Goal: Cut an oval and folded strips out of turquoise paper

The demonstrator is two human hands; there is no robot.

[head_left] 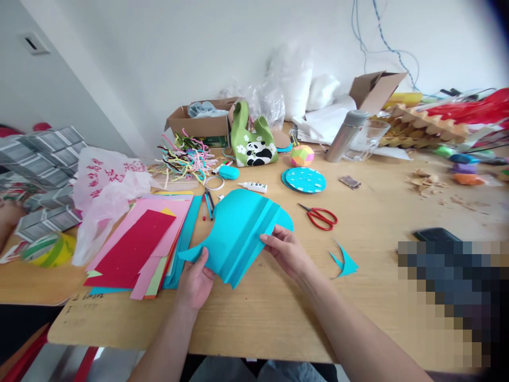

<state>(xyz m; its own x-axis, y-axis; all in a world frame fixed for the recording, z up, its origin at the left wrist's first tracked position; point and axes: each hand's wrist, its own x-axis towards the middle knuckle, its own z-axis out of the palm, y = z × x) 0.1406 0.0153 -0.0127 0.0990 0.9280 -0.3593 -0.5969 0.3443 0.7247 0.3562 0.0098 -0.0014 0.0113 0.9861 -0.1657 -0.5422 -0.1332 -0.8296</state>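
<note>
A cut sheet of blue paper (234, 220) with curved edges and straight fold bands is held above the table between both hands. My left hand (196, 278) pinches its pointed lower-left corner, thumb on top. On the right side, my right hand (284, 249) grips the folded edge between thumb and fingers. Red-handled scissors (321, 216) lie on the table beyond my right hand. Blue paper scraps (347, 262) rest to its right. Behind the sheet are a white glue bottle (254, 187) and blue paper discs with pale patches (305, 180).
Coloured paper (135, 244) is stacked at left, by a plastic bag (105, 185) and a tape roll (50, 249). A panda bag (254, 143), a metal flask (347, 137) and egg trays (421, 127) stand at the back. A phone (435, 234) lies at right, near a pixelated patch.
</note>
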